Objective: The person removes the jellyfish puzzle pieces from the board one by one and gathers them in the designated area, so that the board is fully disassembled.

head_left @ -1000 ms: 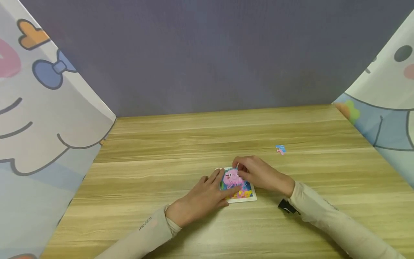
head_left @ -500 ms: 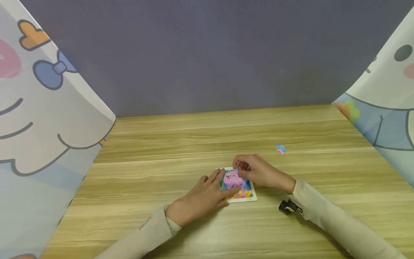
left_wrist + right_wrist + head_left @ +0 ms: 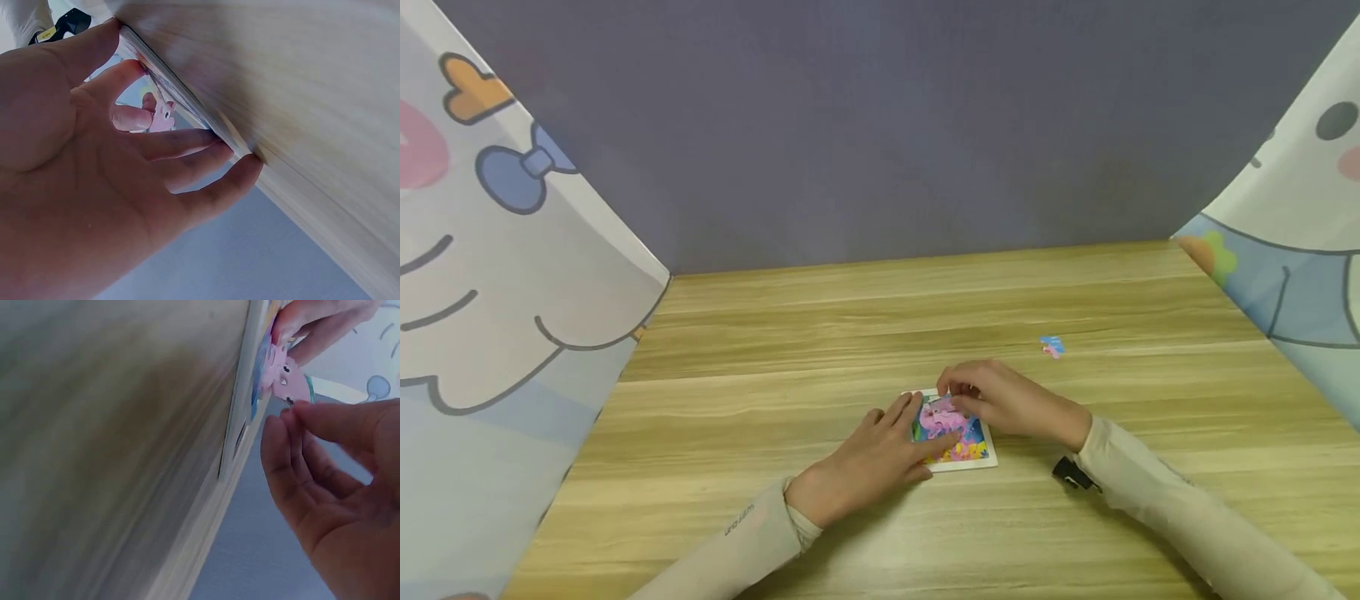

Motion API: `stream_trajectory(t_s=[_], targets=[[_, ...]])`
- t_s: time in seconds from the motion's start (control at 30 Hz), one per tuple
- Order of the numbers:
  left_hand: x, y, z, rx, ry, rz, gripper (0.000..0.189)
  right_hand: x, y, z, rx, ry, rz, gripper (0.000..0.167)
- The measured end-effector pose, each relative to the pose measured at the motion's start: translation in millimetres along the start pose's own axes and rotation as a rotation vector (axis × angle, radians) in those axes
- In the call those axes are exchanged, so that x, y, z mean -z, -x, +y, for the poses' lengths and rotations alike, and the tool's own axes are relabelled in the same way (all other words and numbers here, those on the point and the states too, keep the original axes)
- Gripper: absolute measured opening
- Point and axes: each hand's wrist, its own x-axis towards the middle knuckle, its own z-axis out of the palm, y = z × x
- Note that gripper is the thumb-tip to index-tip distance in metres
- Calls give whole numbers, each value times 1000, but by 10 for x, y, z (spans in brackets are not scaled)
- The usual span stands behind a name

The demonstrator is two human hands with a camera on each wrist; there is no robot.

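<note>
A small jigsaw puzzle in a white frame [image 3: 991, 463], showing a pink cartoon character over blue and yellow, lies on the table. My left hand [image 3: 868, 462] rests across its left side, index finger on the picture, the other fingertips and thumb at the edge. From the right, my right hand [image 3: 1007, 404] reaches over the top of the puzzle. Between its thumb and fingers it pinches a pink puzzle piece [image 3: 292, 384] with eyes on it, tilted up off the board. In the head view the fingers partly hide this piece.
A loose blue and pink puzzle piece [image 3: 1052, 347] lies on the wooden table [image 3: 775, 333], beyond the right hand. A black wrist device [image 3: 1073, 474] sits at the right cuff. A grey wall [image 3: 887, 133] stands behind, with cartoon-printed panels on both sides.
The pink piece under my right fingers, flat in the picture before, is now tilted up out of it. The left hand stays in place on the puzzle.
</note>
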Motion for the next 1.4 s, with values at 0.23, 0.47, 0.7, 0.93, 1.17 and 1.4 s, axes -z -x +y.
stream_trajectory(t_s=[0.23, 0.47, 0.7, 0.93, 1.17, 1.4], targets=[[-18, -10, 11, 2, -15, 9, 53, -61, 15, 40, -197, -206, 6, 13], [-3, -4, 6, 0, -4, 2, 53, -66, 18, 138, -186, -378, -6, 15], [1, -6, -13, -14, -61, 11, 55, -28, 2, 89, -135, -306, -1, 15], [2, -15, -16, -12, -55, 1, 54, -68, -18, 63, -342, -343, 23, 13], [6, -1, -25, -30, -27, 1, 55, -55, -19, 116, -519, -728, 70, 20], [-6, 14, -17, -25, -12, -7, 56, -65, -13, 119, -492, -638, 64, 19]])
